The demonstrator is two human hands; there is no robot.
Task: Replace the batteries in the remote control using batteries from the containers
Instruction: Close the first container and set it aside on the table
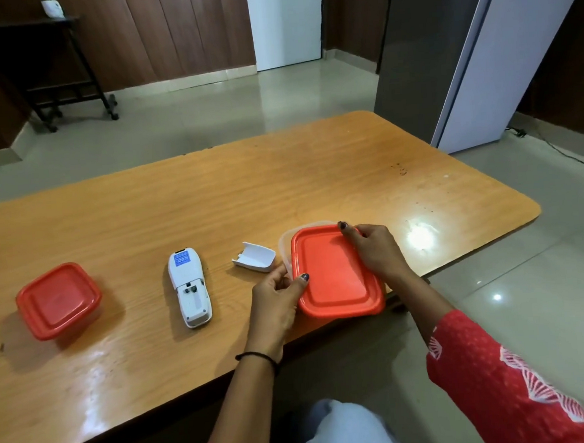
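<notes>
At the bench's [212, 192] near edge, the remote [190, 288] lies face down, battery bay seemingly empty, its cover [254, 257] at three o'clock. Both hands, left hand [278, 302] and right hand [375, 251], grip the right container's lid [336, 280]. The left container [58, 301] sits closed; fresh batteries remain to fetch.

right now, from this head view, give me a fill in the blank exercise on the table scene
1. Both hands rest on the red lid of the container nearest the table's ____ end.
2. The remote lies face ____, with its battery compartment open.
3. The white battery cover lies between the remote and the ____ hand.
4. The other red-lidded container sits to the ____ of the remote.

Missing words: right; down; left; left
</notes>
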